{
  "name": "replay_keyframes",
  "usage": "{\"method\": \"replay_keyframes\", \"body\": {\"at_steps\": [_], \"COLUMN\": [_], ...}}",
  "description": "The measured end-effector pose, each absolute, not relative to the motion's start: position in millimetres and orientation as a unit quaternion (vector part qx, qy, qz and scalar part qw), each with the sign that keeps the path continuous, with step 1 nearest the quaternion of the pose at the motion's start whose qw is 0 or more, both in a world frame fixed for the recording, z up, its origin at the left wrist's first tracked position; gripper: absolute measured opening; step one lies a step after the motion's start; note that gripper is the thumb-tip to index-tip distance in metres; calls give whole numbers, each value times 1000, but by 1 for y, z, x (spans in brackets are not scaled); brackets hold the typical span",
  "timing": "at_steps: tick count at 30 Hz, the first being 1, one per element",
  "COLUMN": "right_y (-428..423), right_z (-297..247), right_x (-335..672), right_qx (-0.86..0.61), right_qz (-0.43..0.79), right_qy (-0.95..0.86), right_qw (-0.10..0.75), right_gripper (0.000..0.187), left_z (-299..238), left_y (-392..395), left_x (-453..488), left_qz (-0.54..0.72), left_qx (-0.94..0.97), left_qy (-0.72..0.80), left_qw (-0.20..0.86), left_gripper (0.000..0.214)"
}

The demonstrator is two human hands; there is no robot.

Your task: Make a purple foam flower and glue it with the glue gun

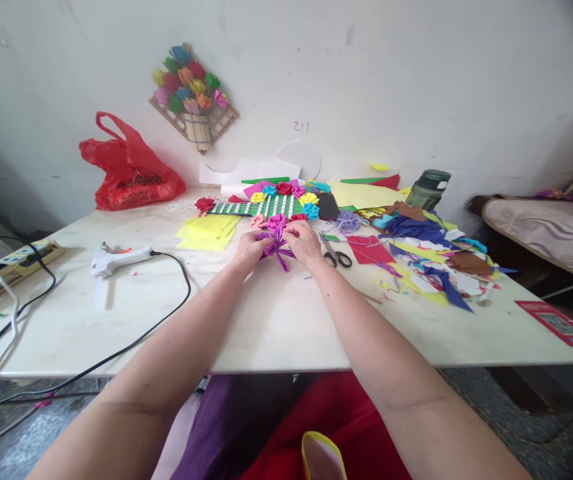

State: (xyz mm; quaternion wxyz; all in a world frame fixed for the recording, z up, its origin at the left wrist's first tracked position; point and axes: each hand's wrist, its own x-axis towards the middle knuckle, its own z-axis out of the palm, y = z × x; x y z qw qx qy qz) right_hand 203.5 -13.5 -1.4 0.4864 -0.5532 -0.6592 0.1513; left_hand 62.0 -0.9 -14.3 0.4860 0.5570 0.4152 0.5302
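My left hand point(249, 251) and my right hand point(305, 242) meet over the white table point(276, 320), both pinched on a purple foam flower piece point(277, 249) with loose strips hanging toward me. Just beyond the hands lies a green and white woven craft board point(253, 207) edged with small foam roses in red, pink, blue and yellow. Scissors point(336, 254) rest on the table right beside my right hand.
A white glue gun point(116, 259) with a black cord lies at the left, near a power strip point(11, 261). A red plastic bag point(129, 170) sits at the back left. Foam scraps point(436, 267) and a green bottle point(427, 189) crowd the right. A flower craft point(191, 93) hangs on the wall.
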Motion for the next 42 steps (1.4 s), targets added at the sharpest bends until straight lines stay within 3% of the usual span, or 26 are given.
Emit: {"method": "replay_keyframes", "body": {"at_steps": [28,35,42], "right_y": [-3,-1,-10], "right_z": [-12,-14,-4], "right_x": [207,205,205], "right_qx": [-579,-540,-456], "right_qz": [188,219,235], "right_qy": [-637,-624,-657], "right_qw": [473,521,552], "right_gripper": [14,9,7], "left_z": [-25,-19,-15], "left_y": [8,2,-1], "left_x": [65,66,64], "left_qz": [510,508,526], "left_qx": [644,606,548], "left_qy": [449,471,417], "left_qw": [351,392,498], "left_gripper": [22,17,20]}}
